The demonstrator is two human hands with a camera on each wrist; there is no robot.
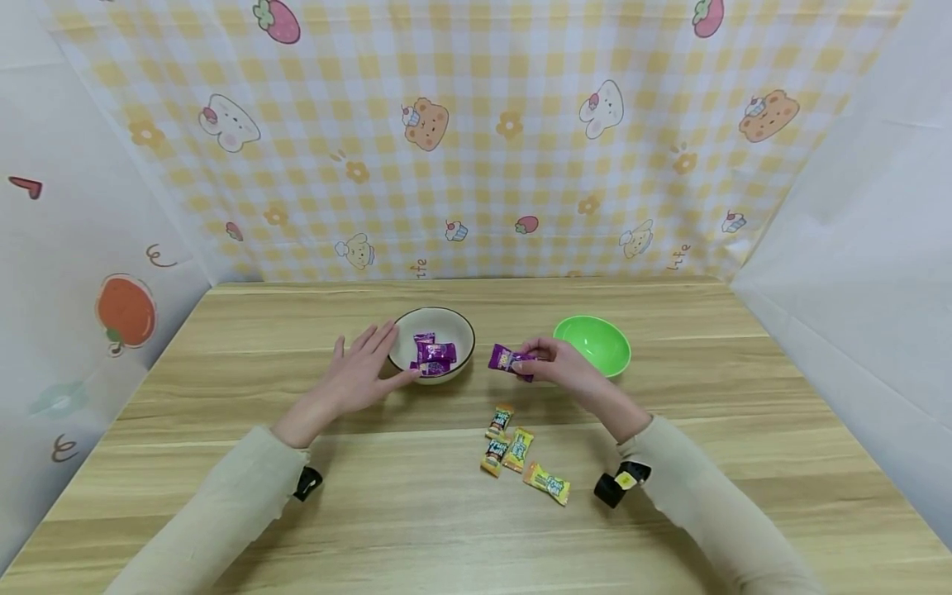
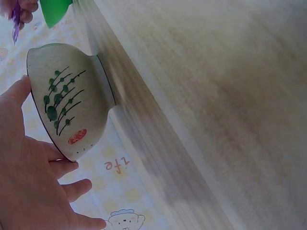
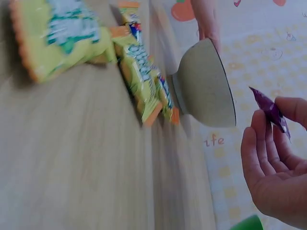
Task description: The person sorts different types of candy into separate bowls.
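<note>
Pinching purple packet (image 1: 502, 359), right grip (image 1: 559, 363) partly covering it, left grip (image 1: 360, 372) spread against bowl (image 1: 437, 323)

Purple packet (image 1: 503, 359); yellow-orange packets (image 1: 547, 483); green-sprigged cream bowl (image 2: 76, 108); green bowl (image 1: 597, 340).

The head view looks forward and down over the table (image 1: 387, 529); left and right wrist views, close and tilted sideways, share the bowl (image 2: 93, 81), upper left and upper right respectively.
</note>
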